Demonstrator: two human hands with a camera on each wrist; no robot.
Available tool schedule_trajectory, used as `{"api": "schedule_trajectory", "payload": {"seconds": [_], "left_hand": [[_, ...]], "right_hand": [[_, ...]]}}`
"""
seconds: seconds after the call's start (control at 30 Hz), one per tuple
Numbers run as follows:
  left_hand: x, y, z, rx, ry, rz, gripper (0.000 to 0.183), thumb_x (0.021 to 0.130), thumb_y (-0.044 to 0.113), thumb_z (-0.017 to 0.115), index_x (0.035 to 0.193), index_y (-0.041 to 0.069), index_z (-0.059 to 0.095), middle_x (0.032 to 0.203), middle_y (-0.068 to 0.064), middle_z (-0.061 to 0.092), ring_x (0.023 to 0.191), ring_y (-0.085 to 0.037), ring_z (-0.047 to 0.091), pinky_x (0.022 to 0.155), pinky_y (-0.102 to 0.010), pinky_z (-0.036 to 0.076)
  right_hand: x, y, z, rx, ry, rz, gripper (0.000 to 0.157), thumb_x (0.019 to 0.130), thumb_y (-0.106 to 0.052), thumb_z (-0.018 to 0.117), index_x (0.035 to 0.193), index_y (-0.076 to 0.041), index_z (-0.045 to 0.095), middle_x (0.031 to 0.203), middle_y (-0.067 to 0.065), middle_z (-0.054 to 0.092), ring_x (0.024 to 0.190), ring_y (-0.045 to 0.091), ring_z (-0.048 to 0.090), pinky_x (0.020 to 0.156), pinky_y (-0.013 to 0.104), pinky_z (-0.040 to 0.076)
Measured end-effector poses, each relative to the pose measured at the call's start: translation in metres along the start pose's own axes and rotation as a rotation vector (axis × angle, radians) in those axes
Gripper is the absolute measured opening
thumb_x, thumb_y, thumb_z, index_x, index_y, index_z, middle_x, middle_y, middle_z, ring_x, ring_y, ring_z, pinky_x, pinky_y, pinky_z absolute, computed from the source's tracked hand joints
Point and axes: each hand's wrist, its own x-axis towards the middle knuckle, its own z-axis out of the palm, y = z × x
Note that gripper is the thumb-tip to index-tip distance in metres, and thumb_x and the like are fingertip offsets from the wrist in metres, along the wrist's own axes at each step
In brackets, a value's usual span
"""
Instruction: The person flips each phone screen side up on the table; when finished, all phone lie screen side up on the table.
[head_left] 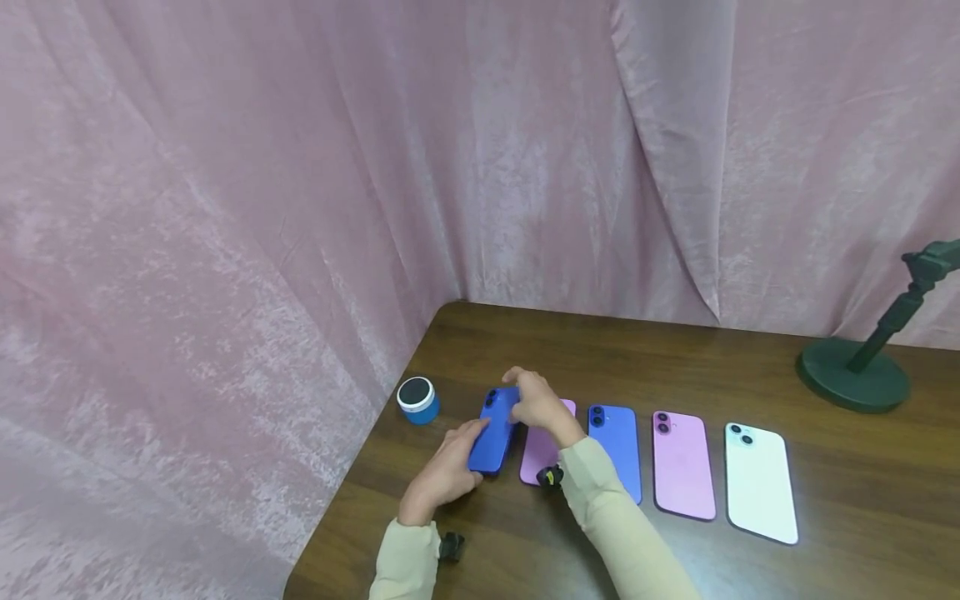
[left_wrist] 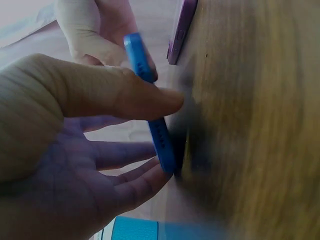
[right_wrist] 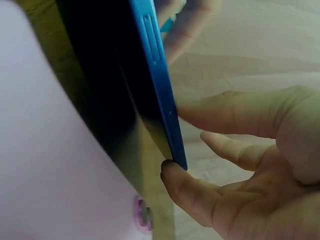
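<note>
My left hand [head_left: 446, 468] grips the blue phone [head_left: 491, 442] at its lower left; my right hand [head_left: 538, 404] pinches its upper right. It tilts, back upward, over the table [head_left: 675, 367]. Just right lies a pink phone [head_left: 536, 457], partly hidden, then a second blue phone [head_left: 617, 450], another pink phone [head_left: 684, 467] and a white phone [head_left: 761, 483]. Left sits a blue-and-white cylinder [head_left: 418, 402]. Farther off stands a green lamp [head_left: 855, 379]; behind hangs a pink curtain [head_left: 450, 150].

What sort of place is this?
Likely a staged tabletop demo corner: pink velvety curtain hangs behind a brown wood-grain table, where flat rectangular blue, pink and pale phones lie in a row.
</note>
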Motion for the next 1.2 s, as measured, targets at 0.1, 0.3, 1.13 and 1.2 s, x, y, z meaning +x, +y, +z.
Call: {"api": "schedule_trajectory", "payload": {"seconds": [0.1, 0.3, 1.13, 1.2], "left_hand": [[0.001, 0.000, 0.000, -0.030, -0.006, -0.015, 0.085, 0.077, -0.007, 0.076, 0.153, 0.001, 0.039, 0.151, -0.024, 0.043, 0.132, -0.042, 0.040, 0.104, -0.058, 0.039], [0.005, 0.002, 0.000, -0.091, 0.005, -0.042, 0.093, 0.081, 0.031, 0.083, 0.155, 0.002, 0.035, 0.145, -0.024, 0.048, 0.125, -0.041, 0.047, 0.097, -0.059, 0.045], [0.008, -0.009, -0.002, -0.350, 0.011, 0.021, 0.083, 0.087, 0.028, 0.081, 0.152, 0.000, 0.037, 0.135, -0.021, 0.060, 0.109, -0.028, 0.063, 0.087, -0.041, 0.054], [0.008, -0.010, -0.004, -0.380, 0.008, 0.028, 0.081, 0.088, 0.024, 0.080, 0.152, 0.000, 0.037, 0.135, -0.022, 0.059, 0.109, -0.029, 0.063, 0.088, -0.041, 0.054]], "right_hand": [[-0.001, -0.002, -0.003, 0.031, 0.008, -0.012, 0.058, 0.070, 0.012, 0.079, 0.125, 0.006, 0.062, 0.121, 0.022, 0.064, 0.111, 0.038, 0.059, 0.089, 0.044, 0.051], [-0.001, -0.004, -0.008, 0.041, 0.022, -0.010, 0.057, 0.073, 0.009, 0.082, 0.126, 0.007, 0.061, 0.122, 0.024, 0.064, 0.109, 0.038, 0.061, 0.087, 0.043, 0.053], [-0.008, -0.007, -0.018, 0.148, -0.016, -0.028, 0.057, 0.079, 0.004, 0.081, 0.131, 0.004, 0.058, 0.128, 0.031, 0.059, 0.110, 0.040, 0.063, 0.093, 0.050, 0.051], [-0.007, -0.007, -0.018, 0.150, -0.020, -0.042, 0.057, 0.080, 0.002, 0.081, 0.132, 0.004, 0.057, 0.129, 0.031, 0.059, 0.112, 0.040, 0.062, 0.095, 0.052, 0.049]]}}
